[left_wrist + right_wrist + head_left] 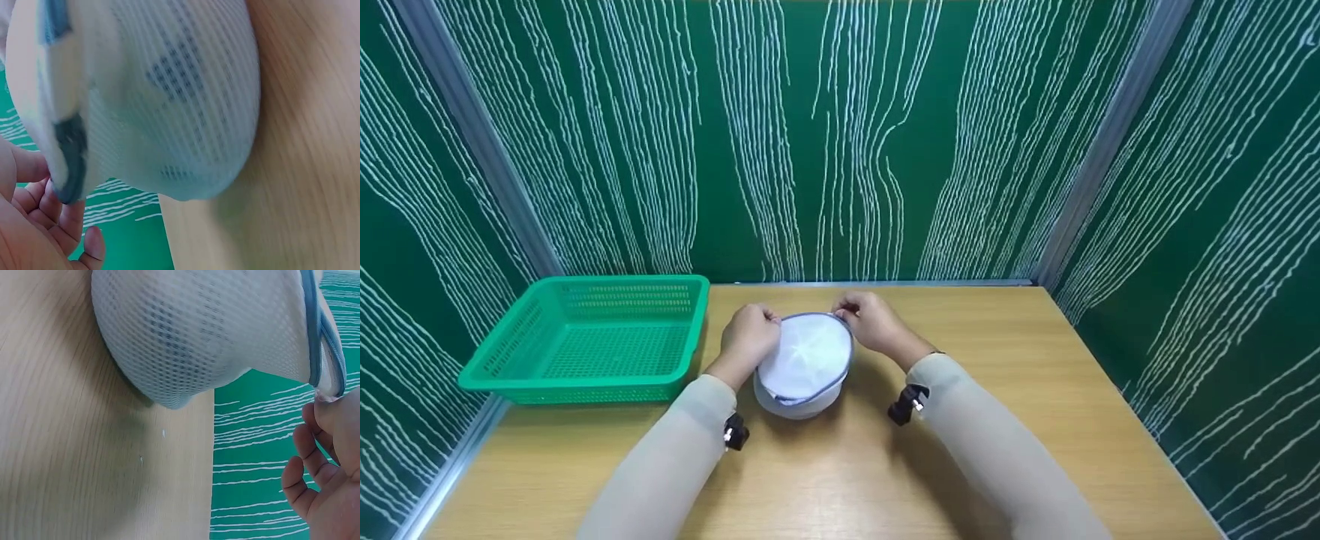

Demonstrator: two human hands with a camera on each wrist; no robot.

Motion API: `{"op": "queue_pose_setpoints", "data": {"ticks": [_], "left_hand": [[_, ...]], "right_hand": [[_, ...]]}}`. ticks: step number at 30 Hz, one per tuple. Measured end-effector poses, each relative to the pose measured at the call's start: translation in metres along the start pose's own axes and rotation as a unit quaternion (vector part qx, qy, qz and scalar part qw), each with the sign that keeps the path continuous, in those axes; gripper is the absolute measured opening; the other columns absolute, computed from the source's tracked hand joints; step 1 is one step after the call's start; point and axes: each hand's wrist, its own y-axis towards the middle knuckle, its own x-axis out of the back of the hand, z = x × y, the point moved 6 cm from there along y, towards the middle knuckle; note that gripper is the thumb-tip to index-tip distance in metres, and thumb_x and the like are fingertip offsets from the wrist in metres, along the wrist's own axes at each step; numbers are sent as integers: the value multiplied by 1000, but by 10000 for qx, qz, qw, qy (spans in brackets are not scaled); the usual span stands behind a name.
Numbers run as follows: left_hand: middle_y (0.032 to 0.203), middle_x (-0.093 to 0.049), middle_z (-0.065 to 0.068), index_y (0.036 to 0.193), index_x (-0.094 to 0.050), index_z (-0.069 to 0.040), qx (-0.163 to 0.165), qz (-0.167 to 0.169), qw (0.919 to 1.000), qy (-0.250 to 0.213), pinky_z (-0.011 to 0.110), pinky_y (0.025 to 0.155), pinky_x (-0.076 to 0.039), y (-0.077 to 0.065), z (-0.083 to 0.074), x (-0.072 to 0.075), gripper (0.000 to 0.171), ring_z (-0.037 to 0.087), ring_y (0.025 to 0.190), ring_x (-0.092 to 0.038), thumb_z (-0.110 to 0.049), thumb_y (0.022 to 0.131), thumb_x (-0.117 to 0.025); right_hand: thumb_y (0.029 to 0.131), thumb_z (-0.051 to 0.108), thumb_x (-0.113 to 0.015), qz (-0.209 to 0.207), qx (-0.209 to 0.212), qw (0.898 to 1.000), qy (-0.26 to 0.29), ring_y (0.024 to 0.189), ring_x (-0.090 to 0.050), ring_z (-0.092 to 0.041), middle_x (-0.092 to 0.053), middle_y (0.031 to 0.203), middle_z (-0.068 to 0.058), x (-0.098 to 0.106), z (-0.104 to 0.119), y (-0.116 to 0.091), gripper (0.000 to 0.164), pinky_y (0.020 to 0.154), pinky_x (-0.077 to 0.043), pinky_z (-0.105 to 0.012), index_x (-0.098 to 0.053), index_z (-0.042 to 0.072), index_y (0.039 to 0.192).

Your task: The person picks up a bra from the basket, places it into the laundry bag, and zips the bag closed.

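A round white mesh laundry bag (806, 356) with a blue-edged rim stands on the wooden table between both hands. My left hand (750, 335) pinches the rim at its upper left. On the far right side of the same rim, my right hand (874, 324) has thumb and forefinger pinched on the edge. Up close in the left wrist view, the mesh wall (185, 101) bulges out, and dark blue shapes show through it. The right wrist view shows the bag's blue trim (313, 326) running to the pinching fingertips (323, 410). What lies inside cannot be made out.
A green plastic basket (585, 390) with perforated walls stands left of the bag, near the left forearm. Green panels (840, 150) with white wavy lines enclose the wooden table (997, 337) at the back and sides. Each sleeve carries a small black wrist camera (906, 405).
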Motion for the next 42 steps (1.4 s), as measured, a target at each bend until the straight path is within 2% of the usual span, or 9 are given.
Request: {"op": "queue_pose_setpoints", "data": {"ticks": [6,11,13,19,23,28,32,40,42], "left_hand": [[118,-75,12,110,-78,-9,82,66,9999,-119,48,103,-60,-2,7,-5,23,30,109,-67,-23,112,-59],[133,-71,13,131,-74,-9,133,246,9988,-394,49,114,-60,-2,3,-11,28,30,122,-67,-27,114,-60],[137,-69,13,138,-72,-11,-24,284,9985,-463,49,116,-60,-2,-2,-12,31,31,127,-66,-27,113,-62],[148,-65,12,143,-76,-16,-706,498,9954,-412,51,122,-56,0,-22,-19,34,32,139,-65,-30,114,-67],[153,-64,8,139,-80,-20,-862,603,9940,-299,57,126,-52,-1,-34,-23,29,33,145,-62,-30,114,-70],[138,-69,3,125,-86,-23,-862,522,9949,-64,59,120,-51,-2,-42,-23,18,31,133,-63,-28,113,-73],[130,-69,-1,117,-86,-24,-798,501,9956,-3,58,117,-51,0,-43,-23,12,28,126,-63,-26,112,-74],[129,-71,-1,116,-81,-24,-663,611,9959,-58,60,120,-50,3,-40,-22,12,28,124,-63,-25,116,-68],[129,-73,0,115,-81,-23,-728,607,9955,4,61,122,-48,5,-39,-21,14,28,125,-64,-25,116,-68]], "right_hand": [[112,2,-67,-6,-219,9997,128,117,-77,-29,-81,115,-11,0,-11,-7,14,106,-67,-43,-79,8,112],[113,3,-65,-107,-274,9994,192,117,-76,-30,-80,115,-13,0,-11,-8,13,106,-66,-45,-78,6,113],[114,3,-64,-104,-299,9993,207,117,-75,-30,-80,115,-13,-1,-11,-7,14,106,-66,-45,-78,6,113],[114,4,-65,-6,-353,9992,198,118,-75,-29,-80,117,-11,-3,-11,-3,15,106,-66,-45,-79,8,116],[112,4,-67,59,-225,9995,223,119,-77,-31,-82,118,-12,-5,-5,-1,14,107,-66,-45,-81,8,116],[111,3,-67,114,-56,9998,158,121,-77,-32,-82,118,-12,-7,0,1,15,108,-65,-46,-81,7,116],[112,3,-67,106,-66,9998,151,121,-77,-31,-82,117,-11,-7,0,2,15,108,-65,-46,-81,8,115],[111,4,-69,108,89,9998,153,119,-78,-31,-83,116,-12,-8,4,1,13,105,-66,-45,-81,7,113],[111,3,-69,91,153,9997,144,117,-78,-30,-83,115,-12,-8,6,2,13,104,-67,-44,-81,6,113]]}}
